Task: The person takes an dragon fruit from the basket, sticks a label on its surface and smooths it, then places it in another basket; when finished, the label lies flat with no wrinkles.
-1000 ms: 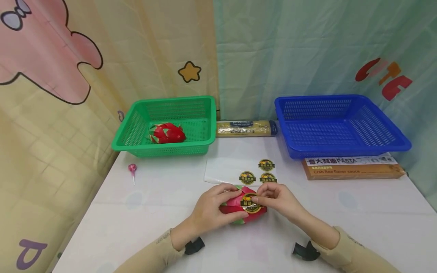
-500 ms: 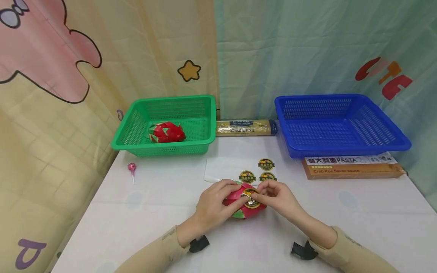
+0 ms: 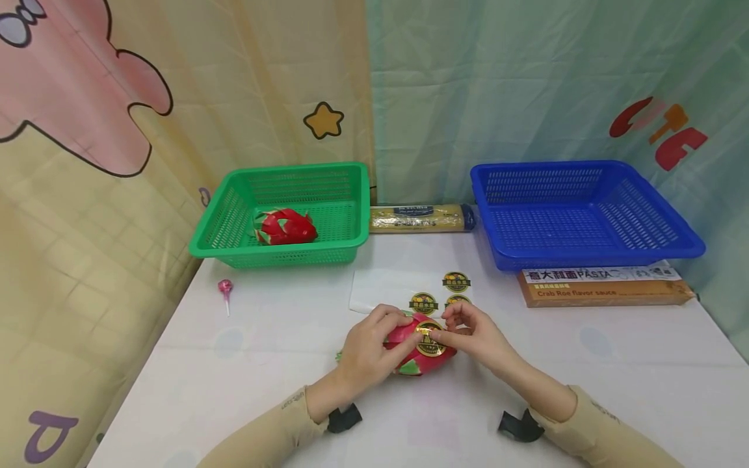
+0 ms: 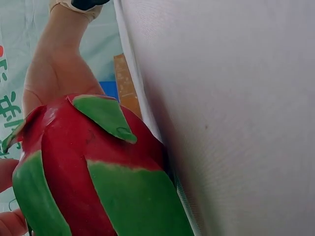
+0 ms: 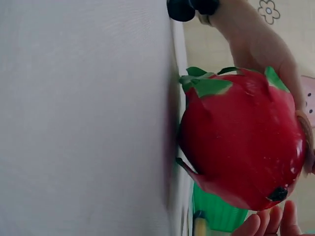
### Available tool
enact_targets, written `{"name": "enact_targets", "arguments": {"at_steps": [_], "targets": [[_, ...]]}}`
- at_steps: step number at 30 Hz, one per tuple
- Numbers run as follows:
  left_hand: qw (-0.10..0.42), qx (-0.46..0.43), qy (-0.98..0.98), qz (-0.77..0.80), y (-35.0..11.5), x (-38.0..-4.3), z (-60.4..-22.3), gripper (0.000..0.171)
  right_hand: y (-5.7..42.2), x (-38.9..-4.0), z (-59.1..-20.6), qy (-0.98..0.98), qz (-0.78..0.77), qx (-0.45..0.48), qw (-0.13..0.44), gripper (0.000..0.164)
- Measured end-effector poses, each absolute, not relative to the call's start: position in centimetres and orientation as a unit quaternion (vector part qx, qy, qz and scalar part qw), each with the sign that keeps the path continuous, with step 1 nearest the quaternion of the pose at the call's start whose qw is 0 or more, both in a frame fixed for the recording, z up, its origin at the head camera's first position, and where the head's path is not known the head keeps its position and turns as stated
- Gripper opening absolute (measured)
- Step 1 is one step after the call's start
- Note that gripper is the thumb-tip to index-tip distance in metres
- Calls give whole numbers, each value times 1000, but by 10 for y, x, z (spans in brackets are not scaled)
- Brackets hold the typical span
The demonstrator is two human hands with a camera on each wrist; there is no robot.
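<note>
A red dragon fruit (image 3: 422, 366) with green-tipped scales lies on the table in front of me. My left hand (image 3: 368, 351) grips it from the left, fingers over the top and thumb on the near face. A round black-and-gold sticker (image 3: 432, 349) sits on its upper right side. The left thumb tip touches that sticker's left edge. From the right, the thumb of my right hand (image 3: 481, 337) presses the sticker, while its other fingers bend loosely above the fruit. Both wrist views show the dragon fruit (image 4: 74, 147) up close, its sticker out of sight.
Behind the hands lies a white sheet (image 3: 380, 289) with several stickers. A green basket (image 3: 281, 259) holds another dragon fruit (image 3: 287, 227). A blue basket (image 3: 591, 253) stands right, a pasta box (image 3: 608, 296) before it. A spaghetti pack (image 3: 418, 220) lies between baskets; a lollipop (image 3: 225, 289) lies left.
The dragon fruit has turned slightly and shifted a little away from me. My left thumb has moved up from below the sticker onto its edge. The right thumb stays on the sticker.
</note>
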State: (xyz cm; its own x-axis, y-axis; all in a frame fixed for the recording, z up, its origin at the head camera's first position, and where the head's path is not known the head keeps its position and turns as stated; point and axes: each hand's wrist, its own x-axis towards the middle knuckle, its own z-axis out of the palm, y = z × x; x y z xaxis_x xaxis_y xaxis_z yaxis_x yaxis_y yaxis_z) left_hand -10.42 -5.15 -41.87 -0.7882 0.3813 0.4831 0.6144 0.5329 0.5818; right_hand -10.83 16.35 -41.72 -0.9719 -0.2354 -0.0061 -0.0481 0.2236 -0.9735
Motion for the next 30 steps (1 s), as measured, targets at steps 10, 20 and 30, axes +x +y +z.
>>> {"name": "enact_targets", "arguments": {"at_steps": [10, 20, 30], "targets": [[156, -292, -862, -384, -49, -100, -418, 26, 155, -106, -429, 787, -579, -155, 145, 40], [121, -286, -866, -392, -47, -102, -420, 40, 154, -105, -430, 765, -605, -168, 145, 37], [90, -297, -861, -402, -42, -105, -424, 33, 148, -94, -429, 824, -539, -168, 53, 32]]}}
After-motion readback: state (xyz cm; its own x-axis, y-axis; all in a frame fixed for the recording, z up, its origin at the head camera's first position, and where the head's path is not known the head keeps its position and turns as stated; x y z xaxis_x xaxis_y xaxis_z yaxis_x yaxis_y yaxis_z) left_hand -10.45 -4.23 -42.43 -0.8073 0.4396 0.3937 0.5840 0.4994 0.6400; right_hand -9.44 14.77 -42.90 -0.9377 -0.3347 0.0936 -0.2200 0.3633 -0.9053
